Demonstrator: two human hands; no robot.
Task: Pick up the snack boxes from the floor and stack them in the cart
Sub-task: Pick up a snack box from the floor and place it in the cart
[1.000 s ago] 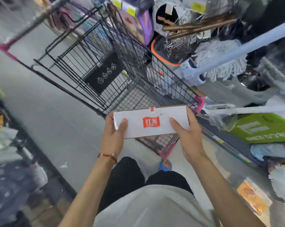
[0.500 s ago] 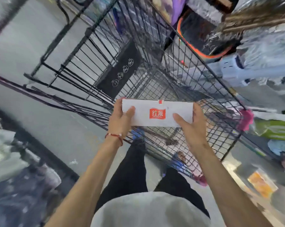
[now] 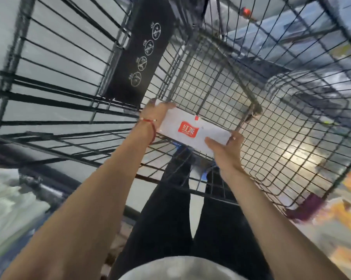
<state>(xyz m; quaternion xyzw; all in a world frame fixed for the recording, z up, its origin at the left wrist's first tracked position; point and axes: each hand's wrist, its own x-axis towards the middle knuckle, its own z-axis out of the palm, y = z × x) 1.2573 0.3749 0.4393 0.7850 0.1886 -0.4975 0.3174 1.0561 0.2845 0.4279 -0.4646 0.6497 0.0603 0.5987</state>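
A flat white snack box [image 3: 207,131] with a red logo is held low inside the black wire shopping cart [image 3: 271,110], close to its mesh floor. My left hand [image 3: 155,112] grips the box's left end, near the cart's folded child seat panel. My right hand [image 3: 226,150] grips the right end, thumb on top. The box tilts down to the right. I cannot tell whether it touches the mesh. No other box shows inside the cart.
The black seat flap [image 3: 142,51] with white icons stands at the cart's near wall. Orange packages [image 3: 350,217] lie on the floor to the right of the cart. Pale packed goods [image 3: 7,211] sit at the left.
Both hands have carried the box forward and down over the cart's rim into the basket. The view has closed in on the cart and tipped downward.
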